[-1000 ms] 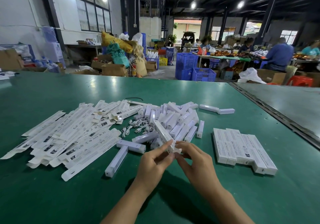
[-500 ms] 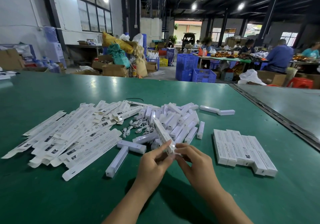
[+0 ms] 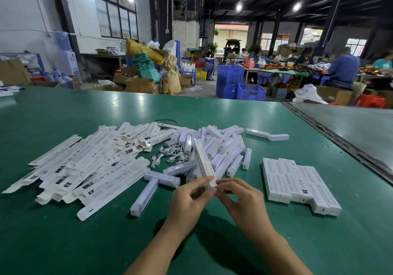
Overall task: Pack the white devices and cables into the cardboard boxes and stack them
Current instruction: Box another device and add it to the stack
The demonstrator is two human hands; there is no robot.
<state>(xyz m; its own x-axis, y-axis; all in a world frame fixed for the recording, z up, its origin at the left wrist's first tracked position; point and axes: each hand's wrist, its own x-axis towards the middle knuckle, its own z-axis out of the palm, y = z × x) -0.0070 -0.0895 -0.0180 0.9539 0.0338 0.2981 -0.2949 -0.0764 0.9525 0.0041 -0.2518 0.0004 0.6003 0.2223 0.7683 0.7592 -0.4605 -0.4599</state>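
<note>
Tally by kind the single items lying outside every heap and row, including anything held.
Stray white devices: 5 (two far right, one right of the device heap at, two in a T in front)
Cardboard box, pinched by left hand and right hand: 1
Black strand at the far side: 1
Total: 7

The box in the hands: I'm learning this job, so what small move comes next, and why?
Probably tuck its near end shut: left hand and right hand both pinch the box there, and closed boxes lie at right.
</note>
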